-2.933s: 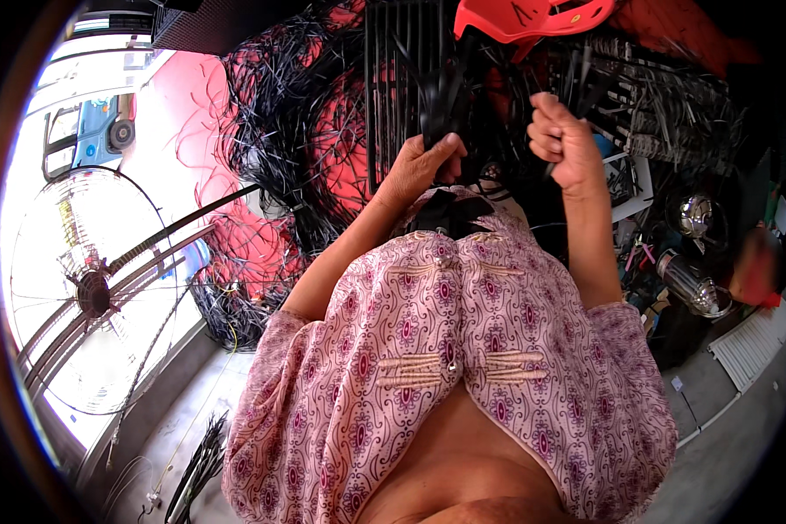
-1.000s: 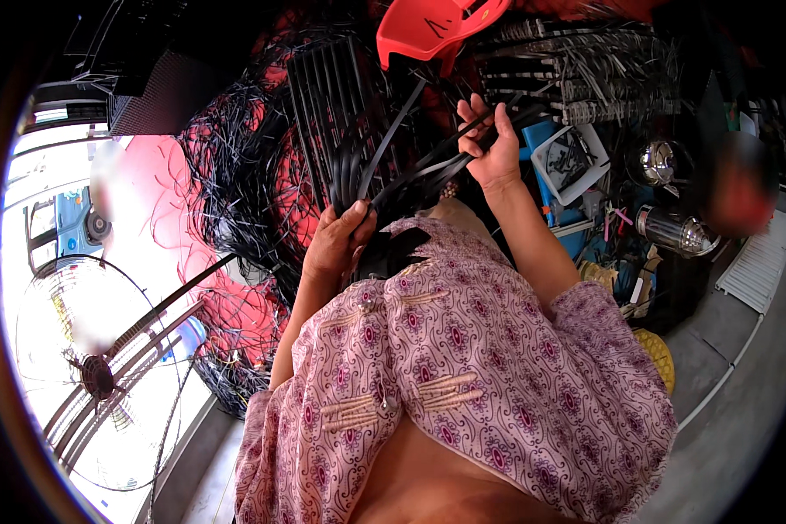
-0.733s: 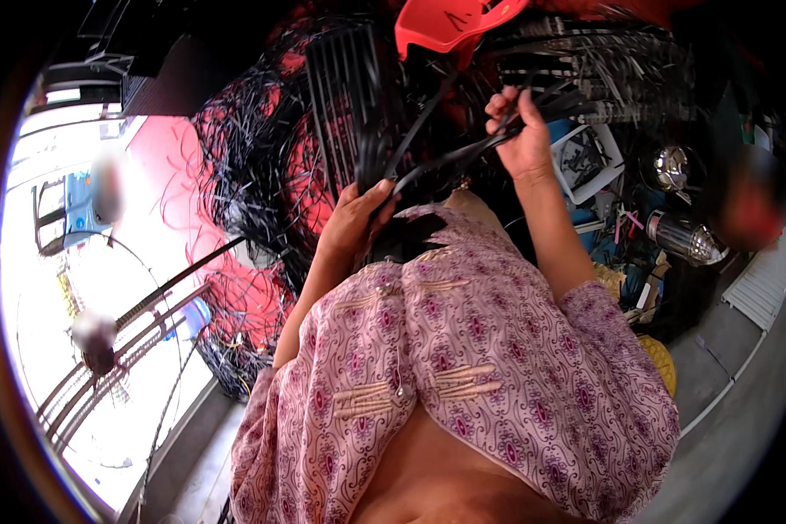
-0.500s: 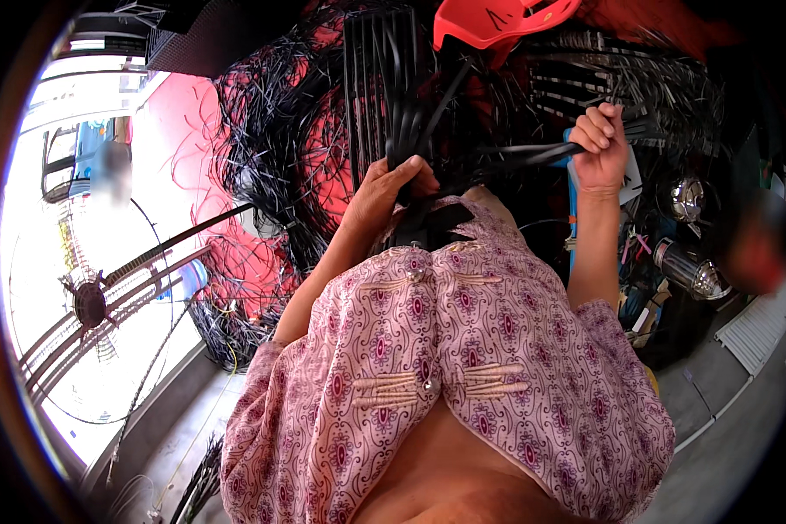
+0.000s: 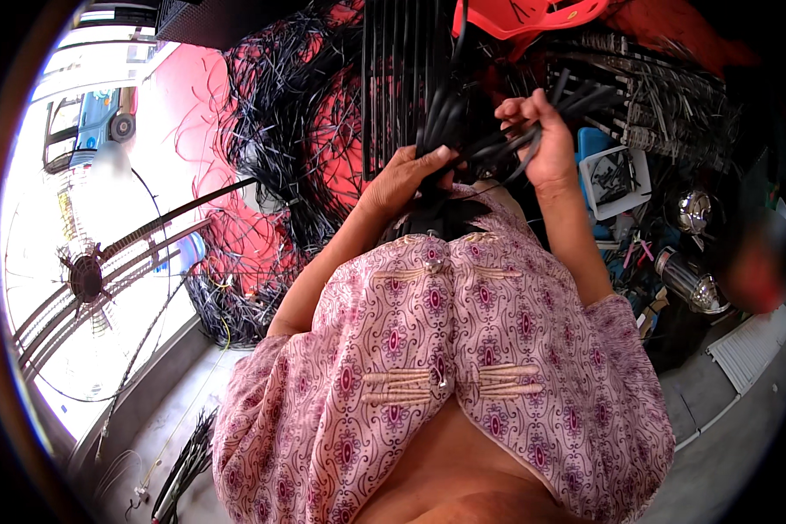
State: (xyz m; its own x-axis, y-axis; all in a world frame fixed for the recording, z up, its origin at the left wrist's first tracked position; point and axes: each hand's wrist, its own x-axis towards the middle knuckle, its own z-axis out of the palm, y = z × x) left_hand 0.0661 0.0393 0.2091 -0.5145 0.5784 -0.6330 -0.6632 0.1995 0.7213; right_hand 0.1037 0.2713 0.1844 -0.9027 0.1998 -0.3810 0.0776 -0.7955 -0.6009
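Observation:
My left hand point(image 5: 408, 181) is closed, thumb on top, around a bunch of black plastic strips point(image 5: 445, 115) in front of my waist. The strips fan out beyond it, and several run to the right. There my right hand point(image 5: 543, 147) has its fingers curled around these strips, whose loose ends point(image 5: 589, 98) stick out past it. Just beyond my left hand lies a row of straight, parallel black strips point(image 5: 384, 87). Where the strips cross beneath my left hand is hidden.
Tangled black strips point(image 5: 266, 105) cover the red surface at the left. A red plastic seat point(image 5: 537, 19) stands at the far side. Right of my right hand are a white tray point(image 5: 624, 208) and a shiny metal canister point(image 5: 686, 275). A fan point(image 5: 86, 278) stands at the left.
My right hand has moved left, closer to my left hand, and the strips between them have slackened. The white tray is now more visible. The whole view has shifted slightly.

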